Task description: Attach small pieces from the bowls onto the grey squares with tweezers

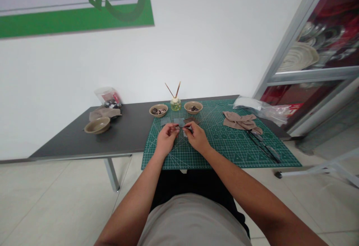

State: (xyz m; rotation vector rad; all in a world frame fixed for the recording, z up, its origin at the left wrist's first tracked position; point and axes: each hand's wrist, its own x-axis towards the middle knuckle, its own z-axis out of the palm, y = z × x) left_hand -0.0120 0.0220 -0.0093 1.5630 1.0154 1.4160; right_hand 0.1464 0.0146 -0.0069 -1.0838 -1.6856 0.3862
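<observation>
Dark slim piece (181, 127), too small to identify, sits near the centre of the frame between the fingertips of the left hand (166, 138) and the right hand (198, 138); both appear to pinch it, thumb against forefinger. With so little surface to grip, it could slip if either pinch loosened, and might be hard to spot among the flat grey pieces (165, 121) just beyond. A careless forward reach could knock the 2 round, shallow bowls (158, 116) above centre, spilling their small bits (193, 108), or tip the rounded, clear bottle (175, 106) with 2 thin sticks (177, 89). The gridded green mat (224, 145) looks smooth; the brown cloth (238, 121), centre right, lies crumpled.
</observation>
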